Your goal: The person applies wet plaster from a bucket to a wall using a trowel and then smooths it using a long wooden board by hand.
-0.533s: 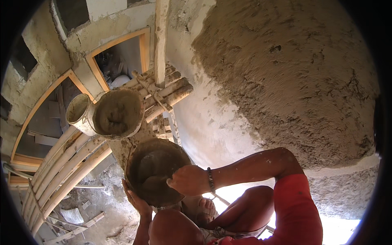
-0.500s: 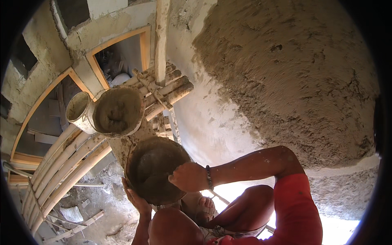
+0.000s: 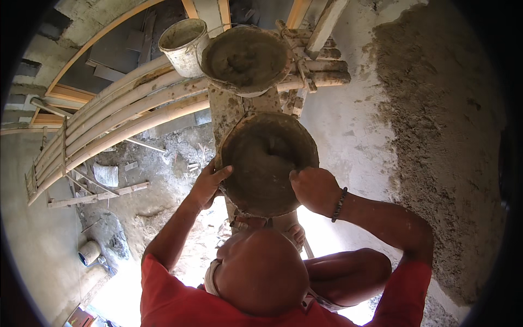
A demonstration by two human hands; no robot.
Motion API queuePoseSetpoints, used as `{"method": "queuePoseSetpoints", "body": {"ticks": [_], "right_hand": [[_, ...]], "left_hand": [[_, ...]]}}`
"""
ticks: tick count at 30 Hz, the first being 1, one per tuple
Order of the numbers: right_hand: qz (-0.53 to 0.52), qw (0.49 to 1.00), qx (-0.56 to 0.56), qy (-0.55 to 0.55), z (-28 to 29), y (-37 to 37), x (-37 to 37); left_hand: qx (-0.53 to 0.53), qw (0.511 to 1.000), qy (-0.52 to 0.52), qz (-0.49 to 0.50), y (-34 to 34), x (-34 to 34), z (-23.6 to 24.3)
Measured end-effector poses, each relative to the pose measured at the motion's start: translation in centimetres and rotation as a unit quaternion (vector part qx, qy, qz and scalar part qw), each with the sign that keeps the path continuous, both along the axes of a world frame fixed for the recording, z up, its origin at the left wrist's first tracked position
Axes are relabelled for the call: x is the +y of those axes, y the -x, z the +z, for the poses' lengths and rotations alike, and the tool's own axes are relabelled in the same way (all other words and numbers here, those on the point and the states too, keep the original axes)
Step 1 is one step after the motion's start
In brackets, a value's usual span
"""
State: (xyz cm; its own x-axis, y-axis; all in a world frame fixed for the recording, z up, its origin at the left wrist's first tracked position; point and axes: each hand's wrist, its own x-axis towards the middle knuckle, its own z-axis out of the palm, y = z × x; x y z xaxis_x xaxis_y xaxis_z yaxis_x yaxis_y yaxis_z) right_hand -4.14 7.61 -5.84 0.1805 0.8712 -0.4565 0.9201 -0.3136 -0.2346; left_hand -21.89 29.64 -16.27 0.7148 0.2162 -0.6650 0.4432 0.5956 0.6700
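Observation:
A round basin (image 3: 236, 143) of wet grey mortar (image 3: 260, 163) rests on a mud-spattered plank (image 3: 226, 109) in front of me. My left hand (image 3: 210, 184) grips the basin's left rim, with the thumb over the edge and the fingers partly hidden beneath. Closed into a fist, my right hand (image 3: 316, 189) is at the right rim, its wrist wearing a beaded bracelet (image 3: 340, 205). What that fist holds, if anything, is hidden. The mortar has a dip near its middle.
Beyond it stand a second mortar basin (image 3: 248, 87) and a stained white bucket (image 3: 188, 57). Scaffold poles (image 3: 147, 122) curve away left, above rubble far below. A partly plastered wall (image 3: 436, 136) rises on the right. My bent knee (image 3: 267, 272) is close to the basin.
The view has turned right, so basins and bucket appear higher and further right. My right fist has gone from over the mortar to the right rim; my left hand stays at the left rim.

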Motion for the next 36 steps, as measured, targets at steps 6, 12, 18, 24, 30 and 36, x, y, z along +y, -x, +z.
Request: {"method": "queuePoseSetpoints", "body": {"ticks": [6, 12, 18, 24, 30, 36], "right_hand": [[-0.076, 0.982, 0.158, 0.077, 1.0, -0.4, 1.9], [-0.071, 0.989, -0.051, -0.117, 4.5, -3.5, 0.8], [0.017, 0.969, -0.221, -0.107, -4.5, -3.0, 1.3], [0.135, 0.976, -0.151, 0.077, -6.3, -3.4, 2.5], [0.650, 0.752, -0.109, -0.035, -3.8, -6.5, 2.3], [0.135, 0.974, 0.178, -0.031, -1.0, -5.3, 1.1]], "left_hand": [[0.051, 0.993, 0.082, -0.074, -0.7, 0.5, 1.0], [0.098, 0.993, -0.005, -0.066, -2.8, -0.8, -0.4], [-0.053, 0.997, -0.038, 0.034, -2.8, -3.7, -3.0], [0.079, 0.966, -0.201, -0.145, -1.0, -2.7, -0.7], [0.081, 0.978, -0.153, -0.117, -1.3, -3.8, -2.5], [0.012, 0.983, -0.179, -0.023, -1.7, -3.7, -3.4]]}}
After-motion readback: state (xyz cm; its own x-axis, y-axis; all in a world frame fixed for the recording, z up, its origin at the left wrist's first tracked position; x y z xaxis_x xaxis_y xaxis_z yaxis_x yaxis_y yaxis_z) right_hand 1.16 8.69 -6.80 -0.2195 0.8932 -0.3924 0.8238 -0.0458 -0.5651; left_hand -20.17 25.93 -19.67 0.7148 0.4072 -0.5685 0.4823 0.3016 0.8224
